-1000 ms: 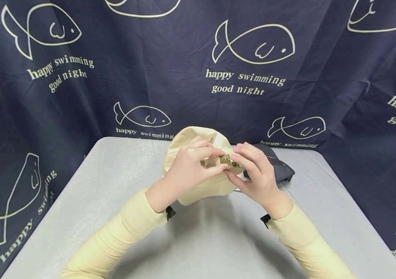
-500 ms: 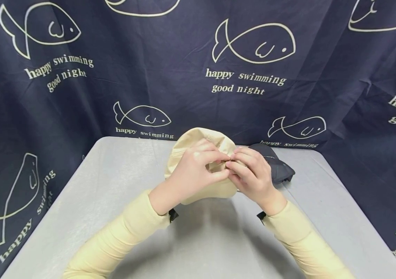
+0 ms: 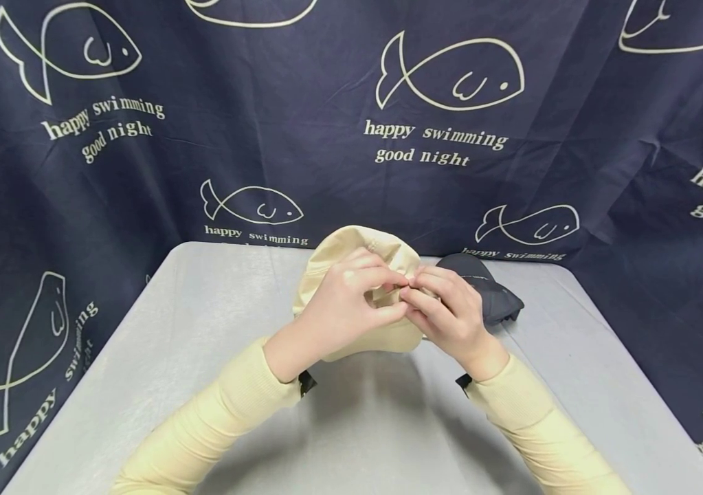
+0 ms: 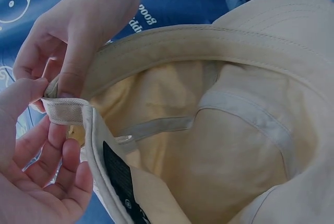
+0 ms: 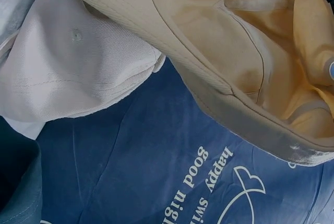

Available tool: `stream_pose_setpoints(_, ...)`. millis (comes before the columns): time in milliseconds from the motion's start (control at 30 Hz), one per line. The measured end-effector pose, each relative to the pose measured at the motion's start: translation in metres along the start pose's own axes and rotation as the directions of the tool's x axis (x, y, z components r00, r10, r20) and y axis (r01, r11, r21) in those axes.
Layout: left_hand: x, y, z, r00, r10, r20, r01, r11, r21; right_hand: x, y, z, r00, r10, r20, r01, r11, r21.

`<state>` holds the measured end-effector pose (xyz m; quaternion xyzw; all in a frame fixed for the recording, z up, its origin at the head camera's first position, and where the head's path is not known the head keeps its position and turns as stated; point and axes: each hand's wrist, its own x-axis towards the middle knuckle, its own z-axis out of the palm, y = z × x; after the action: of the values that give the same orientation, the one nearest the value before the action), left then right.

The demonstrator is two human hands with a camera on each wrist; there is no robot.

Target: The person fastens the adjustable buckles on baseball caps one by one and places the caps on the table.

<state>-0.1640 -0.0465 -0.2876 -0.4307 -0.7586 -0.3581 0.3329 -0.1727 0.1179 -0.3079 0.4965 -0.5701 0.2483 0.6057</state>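
Observation:
A cream cap is held up over the table, its opening and inside showing in the left wrist view. My left hand pinches the back strap between thumb and fingers. From the other side, my right hand pinches the same strap end, and the fingertips of both hands meet there. A black label is sewn inside the cap, near the strap. In the right wrist view the cap's brim and inner band show, but neither hand does.
Behind my right hand, a dark cap lies on the grey table. A whitish cap shows beside the cream one in the right wrist view. A navy fish-print curtain surrounds the table's back and sides.
My right fingers have closed in on the strap end, hiding the brown tag seen a second ago. The hands have come slightly closer together. Over the last half second little has moved.

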Motion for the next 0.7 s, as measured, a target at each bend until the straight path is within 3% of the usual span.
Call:
stream_pose_setpoints(400, -0.004, -0.003, -0.002, 1.0, -0.026, -0.007, 0.025, 0.998, -0.054, -0.006, 0.004, -0.001, 0.998, 0.051, 0.027, -0.053, 0.994, 0.092)
stream_pose_setpoints(700, -0.008, -0.008, -0.005, 1.0, -0.021, -0.023, 0.02, 0.998, -0.061, -0.011, 0.006, -0.001, 0.989, 0.147, 0.001, -0.147, 0.987, 0.067)
